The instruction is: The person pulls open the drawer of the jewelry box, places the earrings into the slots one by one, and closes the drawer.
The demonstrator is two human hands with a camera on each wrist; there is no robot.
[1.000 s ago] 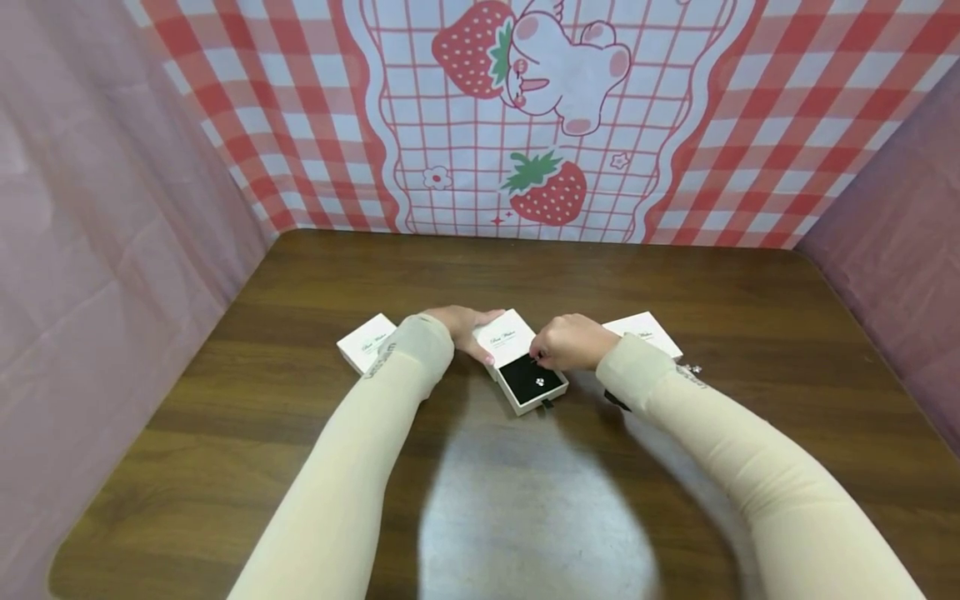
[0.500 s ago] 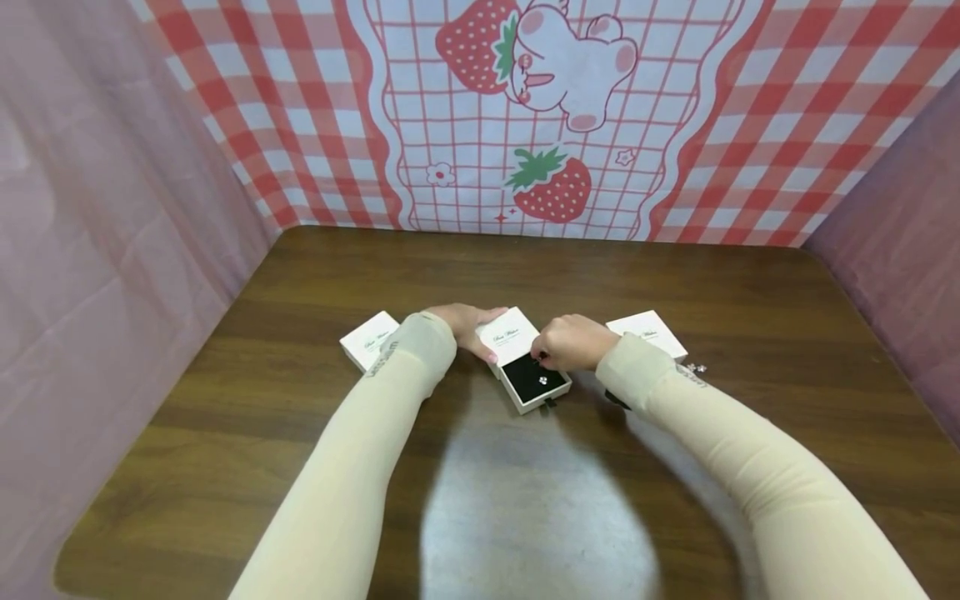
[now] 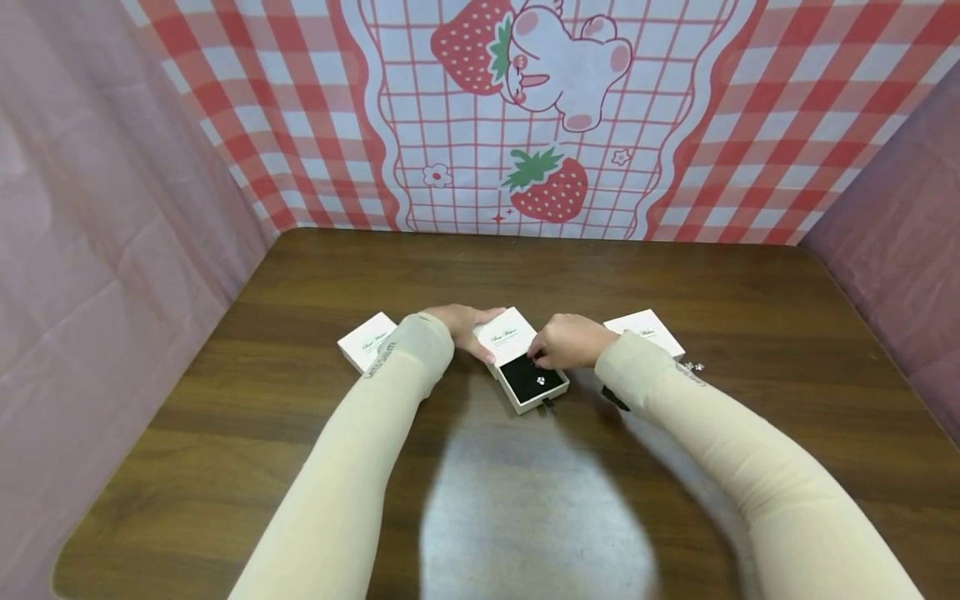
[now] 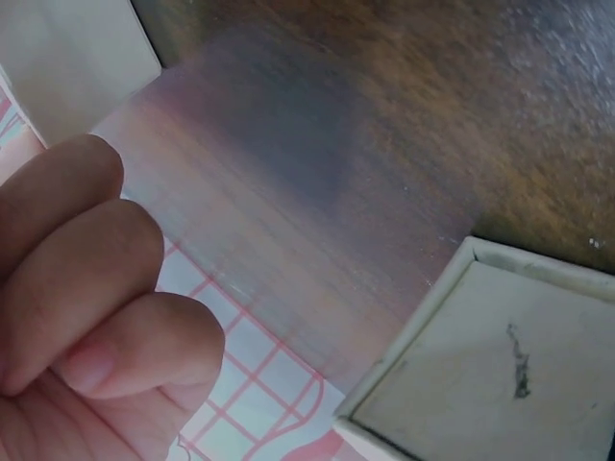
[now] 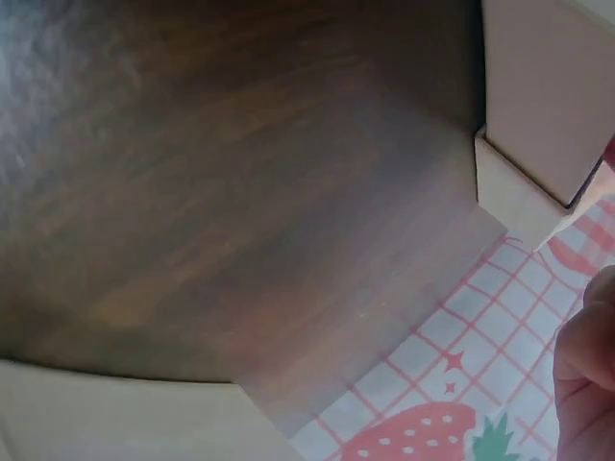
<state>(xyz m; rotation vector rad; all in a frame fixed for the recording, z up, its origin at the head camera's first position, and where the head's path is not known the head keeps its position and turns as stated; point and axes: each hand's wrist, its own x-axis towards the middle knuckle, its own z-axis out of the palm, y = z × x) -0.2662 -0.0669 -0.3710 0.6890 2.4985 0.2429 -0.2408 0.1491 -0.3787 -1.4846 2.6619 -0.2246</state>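
Note:
Near the table's middle stands a white jewelry box [image 3: 504,333] with printed lettering, its drawer [image 3: 517,390] pulled out toward me. A small silvery flower-shaped stud [image 3: 540,381] sits on the drawer's black insert. My left hand [image 3: 461,327] grips the box's cover from the left, thumb on the near side and fingers at the back. Over the drawer's right back part, my right hand [image 3: 573,342] has thumb and finger pinched together at the insert; I cannot tell what small thing lies between them. Curled fingers [image 4: 115,279] show in the left wrist view.
A second white box [image 3: 367,340] lies to the left, partly behind my left sleeve. To the right is a third white box [image 3: 647,332], with small silvery flower-shaped pieces [image 3: 693,367] beside it. Something black [image 3: 615,398] shows under my right cuff.
My right fingertips have shifted slightly at the insert. My left hand keeps its grip on the box, and the stud stays in place.

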